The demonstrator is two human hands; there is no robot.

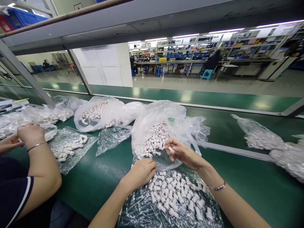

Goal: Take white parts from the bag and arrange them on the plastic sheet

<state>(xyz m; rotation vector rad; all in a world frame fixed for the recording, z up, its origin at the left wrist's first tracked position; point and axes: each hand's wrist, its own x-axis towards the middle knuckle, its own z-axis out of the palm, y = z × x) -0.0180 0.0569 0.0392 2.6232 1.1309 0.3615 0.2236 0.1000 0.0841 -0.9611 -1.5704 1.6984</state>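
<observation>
Between the thumb and fingers of my right hand (184,154) is a small white plastic pipe fitting (171,150), held over the mouth of a translucent plastic bag (163,110). Many similar fittings (156,136) lie inside that bag. My left hand (143,171) rests low at the bag's near edge, its fingers curled; whatever they hold is hidden. Below both hands, loose white fittings (174,193) are spread over a sheet of clear plastic film (136,209) on the green tabletop (102,180).
To the left, a co-worker's hands (32,135) are near filled bags, beside a row of fittings (70,148) on clear film. Another open bag (80,122) stands behind. Filled clear bags (263,136) lie at right. A grey shelf beam (142,22) crosses overhead.
</observation>
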